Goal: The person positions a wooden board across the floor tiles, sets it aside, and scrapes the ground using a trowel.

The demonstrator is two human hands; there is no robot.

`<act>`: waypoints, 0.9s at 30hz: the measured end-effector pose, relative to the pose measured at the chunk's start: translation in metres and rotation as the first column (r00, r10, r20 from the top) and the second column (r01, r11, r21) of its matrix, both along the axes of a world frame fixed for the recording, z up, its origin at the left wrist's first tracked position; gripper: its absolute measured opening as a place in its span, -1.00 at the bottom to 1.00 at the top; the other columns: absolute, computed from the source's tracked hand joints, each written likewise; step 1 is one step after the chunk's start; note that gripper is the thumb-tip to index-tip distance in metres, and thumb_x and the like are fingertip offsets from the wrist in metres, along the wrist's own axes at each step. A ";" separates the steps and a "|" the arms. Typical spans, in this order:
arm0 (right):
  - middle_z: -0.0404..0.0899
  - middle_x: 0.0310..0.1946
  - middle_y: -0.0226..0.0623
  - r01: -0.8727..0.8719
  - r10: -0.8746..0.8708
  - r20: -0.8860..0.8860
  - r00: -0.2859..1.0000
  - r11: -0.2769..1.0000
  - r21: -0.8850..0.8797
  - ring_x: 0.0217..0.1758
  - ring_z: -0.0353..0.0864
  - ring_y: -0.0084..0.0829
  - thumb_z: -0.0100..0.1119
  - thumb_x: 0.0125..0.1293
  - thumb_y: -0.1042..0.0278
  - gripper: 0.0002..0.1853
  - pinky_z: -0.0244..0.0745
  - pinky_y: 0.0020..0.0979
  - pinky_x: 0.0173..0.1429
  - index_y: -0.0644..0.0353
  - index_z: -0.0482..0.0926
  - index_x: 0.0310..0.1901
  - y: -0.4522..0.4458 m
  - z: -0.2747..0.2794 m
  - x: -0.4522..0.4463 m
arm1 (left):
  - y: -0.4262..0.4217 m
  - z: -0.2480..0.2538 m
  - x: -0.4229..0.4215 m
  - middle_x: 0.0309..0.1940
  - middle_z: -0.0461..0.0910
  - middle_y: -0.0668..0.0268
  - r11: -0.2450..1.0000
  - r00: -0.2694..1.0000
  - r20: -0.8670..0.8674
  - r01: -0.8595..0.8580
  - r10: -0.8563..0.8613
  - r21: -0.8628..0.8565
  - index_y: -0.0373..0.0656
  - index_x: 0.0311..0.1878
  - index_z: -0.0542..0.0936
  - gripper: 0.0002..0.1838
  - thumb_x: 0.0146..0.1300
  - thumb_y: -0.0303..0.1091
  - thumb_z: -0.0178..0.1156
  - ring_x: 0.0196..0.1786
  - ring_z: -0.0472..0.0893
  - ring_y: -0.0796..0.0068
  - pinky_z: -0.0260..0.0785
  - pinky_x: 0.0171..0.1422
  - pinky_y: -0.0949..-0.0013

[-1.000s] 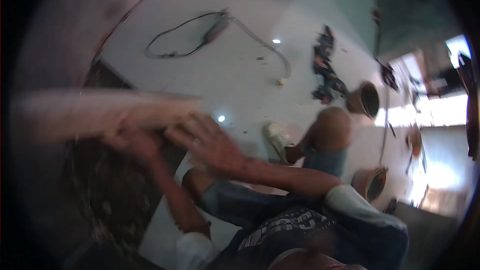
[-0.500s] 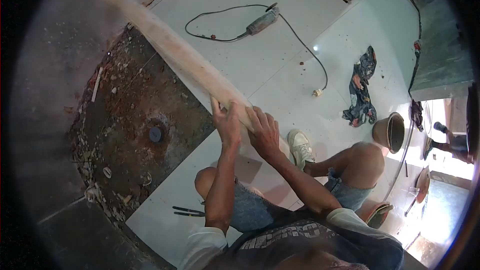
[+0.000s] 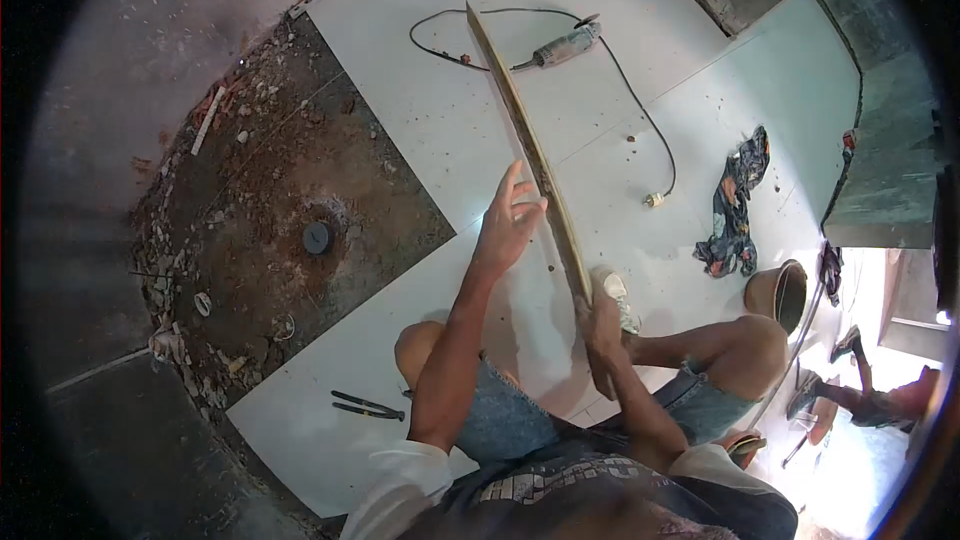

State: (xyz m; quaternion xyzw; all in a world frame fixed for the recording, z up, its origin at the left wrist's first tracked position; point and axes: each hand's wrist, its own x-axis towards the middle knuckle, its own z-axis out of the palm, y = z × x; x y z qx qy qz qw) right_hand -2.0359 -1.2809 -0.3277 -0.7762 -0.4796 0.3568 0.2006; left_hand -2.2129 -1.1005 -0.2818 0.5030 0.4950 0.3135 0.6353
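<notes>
A long, narrow wooden board [image 3: 548, 182] slants across my view, turned so that mostly its thin edge shows. Around its near end my right hand [image 3: 600, 328] is closed. My left hand [image 3: 510, 225] is beside the board's middle, fingers apart and holding nothing; whether a fingertip touches the edge I cannot tell. White tiles [image 3: 430, 90] lie under the board. To the left, a bare patch of rubble and soil [image 3: 260, 175] surrounds a round grey pipe cap [image 3: 318, 237].
An angle grinder [image 3: 566, 46] with a looping cord lies past the board. A pair of pincers [image 3: 366, 406] rests near my left knee. Rightward are a crumpled dark cloth [image 3: 735, 205], a bucket [image 3: 777, 297] and another person [image 3: 880, 395] by the bright opening.
The board has swung right off the bare patch and turned from its broad face onto its edge. My left hand has let go; my right hand has slid to the near end.
</notes>
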 end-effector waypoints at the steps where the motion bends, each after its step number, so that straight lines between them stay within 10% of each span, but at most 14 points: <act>1: 0.66 -0.14 0.19 -0.020 0.019 0.020 1.000 1.000 0.010 -0.07 0.66 0.21 0.17 0.38 0.39 -0.46 0.54 -0.01 0.02 0.16 0.39 0.38 -0.005 0.003 0.009 | 0.000 0.000 -0.003 0.36 0.41 -0.13 1.000 1.000 -0.004 -0.008 0.008 0.011 -0.12 0.63 0.01 -0.11 0.39 -0.12 0.26 0.25 0.59 0.06 0.53 0.18 0.14; 7: 0.65 -0.20 -0.12 0.032 -0.076 -0.183 0.980 0.972 -0.231 -0.12 0.65 -0.34 0.03 0.32 0.41 -0.47 0.57 -0.27 0.01 0.29 0.42 0.34 0.018 0.142 0.010 | 0.005 0.003 -0.020 0.35 0.43 -0.11 0.993 0.995 0.011 -0.097 0.097 0.065 -0.11 0.63 0.00 -0.15 0.43 -0.16 0.22 0.24 0.60 0.09 0.50 0.22 0.12; 15: 0.67 -0.13 -0.17 -0.009 -0.054 -0.253 0.966 0.971 -0.241 -0.04 0.64 -0.38 0.14 0.36 0.31 -0.50 0.53 -0.32 0.07 0.35 0.45 0.28 -0.036 0.162 0.028 | 0.020 -0.005 -0.047 0.32 0.46 0.18 0.913 0.907 0.119 -0.408 0.405 0.006 0.00 0.62 0.06 -0.17 0.38 -0.15 0.23 0.29 0.52 0.24 0.47 0.31 0.08; 27: 0.63 -0.15 -0.31 0.079 -0.135 -0.223 0.965 0.967 -0.243 -0.08 0.58 -0.46 0.20 0.30 0.27 -0.55 0.53 -0.34 0.06 0.35 0.50 0.16 -0.104 0.200 0.031 | 0.019 0.015 -0.056 0.26 0.48 0.08 0.915 0.898 0.176 -0.396 0.402 -0.074 -0.09 0.60 0.05 -0.22 0.43 -0.20 0.18 0.25 0.53 0.25 0.38 0.32 0.19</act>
